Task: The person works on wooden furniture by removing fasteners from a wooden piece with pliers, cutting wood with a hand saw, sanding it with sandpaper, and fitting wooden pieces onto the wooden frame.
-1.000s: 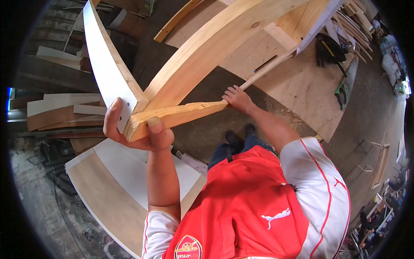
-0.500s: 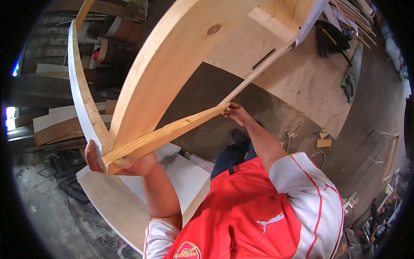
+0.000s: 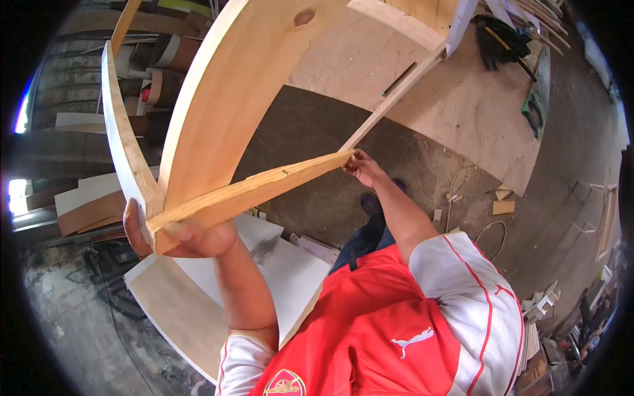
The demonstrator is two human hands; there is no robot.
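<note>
A wooden slat (image 3: 264, 183) runs slantwise across the middle of the view. My left hand (image 3: 205, 239) is closed round its near-left end, with the fingertips on the outer face of a curved white-faced strip (image 3: 122, 148) that meets the slat there. At the slat's far-right end, my right hand (image 3: 362, 167) pinches the tip between thumb and fingers. A broad wooden board (image 3: 241, 89) with a knot rises from behind the slat. One thin wooden strip (image 3: 394, 97) reaches from near my right hand toward the upper box-like part of the frame (image 3: 403, 25).
Beyond lies a plywood sheet (image 3: 472, 122) with a dark pencil-like stick (image 3: 399, 78), a green-handled saw (image 3: 531, 112) and a black bag-like item (image 3: 498, 45). Wood offcuts (image 3: 503, 208) and a cord lie on the floor. White panels (image 3: 290, 270) are below my left arm; stacked boards (image 3: 92, 208) stand left.
The slat, board and white-faced strip have shifted a little up and left in view, along with the background. Both hands keep their hold on the slat.
</note>
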